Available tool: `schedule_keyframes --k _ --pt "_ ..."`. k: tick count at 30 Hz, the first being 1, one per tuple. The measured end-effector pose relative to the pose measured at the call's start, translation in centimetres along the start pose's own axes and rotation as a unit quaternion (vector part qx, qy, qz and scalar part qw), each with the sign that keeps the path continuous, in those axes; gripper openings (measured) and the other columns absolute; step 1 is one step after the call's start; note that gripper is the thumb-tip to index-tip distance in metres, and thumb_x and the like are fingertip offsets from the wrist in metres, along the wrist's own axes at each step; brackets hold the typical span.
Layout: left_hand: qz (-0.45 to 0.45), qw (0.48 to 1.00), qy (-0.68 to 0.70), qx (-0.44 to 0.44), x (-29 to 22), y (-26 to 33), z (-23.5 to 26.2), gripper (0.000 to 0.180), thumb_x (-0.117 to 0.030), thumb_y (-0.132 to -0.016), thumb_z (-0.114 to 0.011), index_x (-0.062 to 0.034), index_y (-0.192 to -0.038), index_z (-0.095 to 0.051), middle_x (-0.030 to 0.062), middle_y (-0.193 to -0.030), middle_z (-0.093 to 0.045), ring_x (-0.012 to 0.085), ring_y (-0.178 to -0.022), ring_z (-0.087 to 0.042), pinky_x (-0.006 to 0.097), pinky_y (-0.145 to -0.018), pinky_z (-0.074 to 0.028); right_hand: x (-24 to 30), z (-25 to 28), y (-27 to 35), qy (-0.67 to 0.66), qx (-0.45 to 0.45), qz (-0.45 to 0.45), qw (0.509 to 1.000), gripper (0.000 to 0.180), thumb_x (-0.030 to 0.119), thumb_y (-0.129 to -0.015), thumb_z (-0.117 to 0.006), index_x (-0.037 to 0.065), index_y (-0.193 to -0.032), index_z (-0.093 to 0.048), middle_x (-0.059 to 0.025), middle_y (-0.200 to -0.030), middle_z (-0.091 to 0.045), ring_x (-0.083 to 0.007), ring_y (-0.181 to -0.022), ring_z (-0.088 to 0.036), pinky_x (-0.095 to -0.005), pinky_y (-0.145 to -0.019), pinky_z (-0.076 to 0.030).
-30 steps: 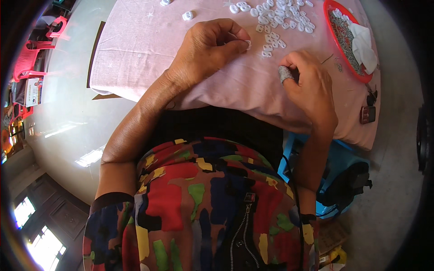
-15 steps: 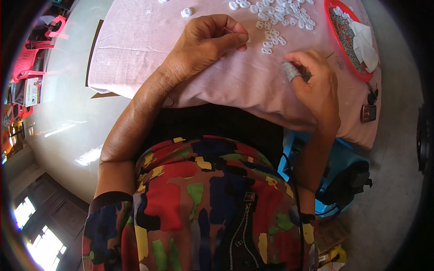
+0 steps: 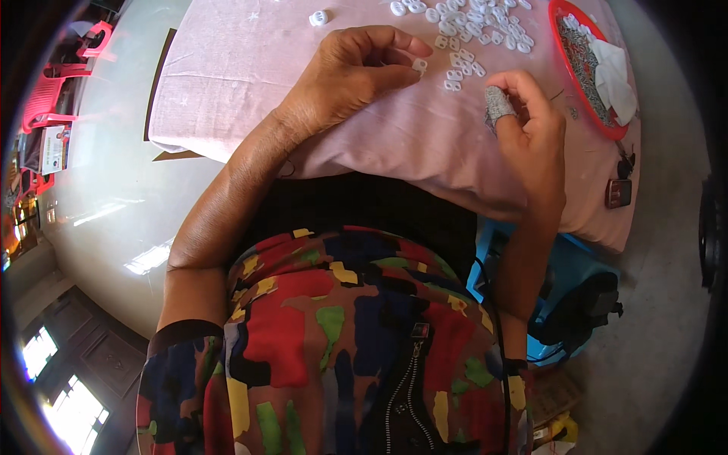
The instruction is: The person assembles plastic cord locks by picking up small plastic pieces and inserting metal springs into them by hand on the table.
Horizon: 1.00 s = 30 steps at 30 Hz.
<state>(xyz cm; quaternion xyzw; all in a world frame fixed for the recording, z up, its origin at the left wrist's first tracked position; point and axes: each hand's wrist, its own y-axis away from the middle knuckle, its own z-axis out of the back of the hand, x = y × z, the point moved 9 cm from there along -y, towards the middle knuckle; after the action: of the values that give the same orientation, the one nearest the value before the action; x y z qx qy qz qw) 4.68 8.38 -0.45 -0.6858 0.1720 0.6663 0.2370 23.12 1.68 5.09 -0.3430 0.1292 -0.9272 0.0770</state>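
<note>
Currently single-piece handling, by the look of it: left hand (image 3: pixel 345 80) grip pinches a small white piece (image 3: pixel 419 67) between the bench (image 3: pixel 227 95) near edge and the white pile (image 3: pixel 478 26), right hand (image 3: pixel 533 125) curled, contents unclear; next move likely needs steady fingertips.

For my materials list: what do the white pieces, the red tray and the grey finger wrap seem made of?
White pieces: probably smooth plastic, judging by repeated, moulded-looking shapes.
Red tray: likely smooth plastic, evenly coloured rim.
Grey finger wrap: fabric or tape, perhaps; matt, grainy surface.
</note>
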Motion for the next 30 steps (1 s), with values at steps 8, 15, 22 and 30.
schedule_keyframes --k 8,15,22,30 --pt "0.006 1.0 0.009 0.009 0.2 0.0 -0.3 0.02 0.0 -0.092 -0.065 -0.0036 -0.111 -0.068 0.0001 -0.102 -0.066 0.0067 -0.097 -0.062 0.021 -0.091 -0.05 -3.3 -0.3 0.5 -0.221 -0.014 -0.098 0.97 0.022 -0.007 -0.085 -0.05 -0.003 -0.102 -0.062 -0.0023 -0.087 -0.065 -0.007 -0.077 -0.057 -0.0234 -0.068 -0.048" --pt "-0.008 1.0 0.006 0.007 0.1 0.1 -0.4 0.018 -0.002 -0.092 -0.066 -0.003 -0.11 -0.067 0.0004 -0.101 -0.066 0.0073 -0.097 -0.061 0.022 -0.091 -0.049 -3.3 -0.1 0.5 -0.228 -0.031 -0.093 0.969 0.023 -0.006 -0.086 -0.048 -0.002 -0.103 -0.062 -0.0024 -0.087 -0.063 -0.0067 -0.077 -0.055 -0.023 -0.068 -0.048" --pt "0.019 1.0 0.018 0.007 0.2 0.2 -0.6 0.015 -0.004 -0.093 -0.067 -0.003 -0.107 -0.067 -0.0005 -0.099 -0.065 0.0074 -0.097 -0.06 0.022 -0.091 -0.048 -3.4 -0.5 0.7 -0.172 -0.011 -0.088 0.981 0.023 -0.005 -0.084 -0.051 -0.001 -0.103 -0.063 -0.0041 -0.085 -0.065 -0.0084 -0.073 -0.056 -0.0244 -0.066 -0.048" --pt "0.022 1.0 0.0 0.006 0.2 0.2 -0.8 0.016 -0.005 -0.093 -0.067 -0.0036 -0.108 -0.067 -0.0001 -0.099 -0.065 0.0079 -0.098 -0.061 0.022 -0.091 -0.048 -2.9 0.5 0.5 -0.09 -0.007 -0.073 0.993 0.027 -0.005 -0.079 -0.054 0.002 -0.101 -0.067 -0.0079 -0.088 -0.067 -0.0136 -0.071 -0.06 -0.0276 -0.067 -0.049"
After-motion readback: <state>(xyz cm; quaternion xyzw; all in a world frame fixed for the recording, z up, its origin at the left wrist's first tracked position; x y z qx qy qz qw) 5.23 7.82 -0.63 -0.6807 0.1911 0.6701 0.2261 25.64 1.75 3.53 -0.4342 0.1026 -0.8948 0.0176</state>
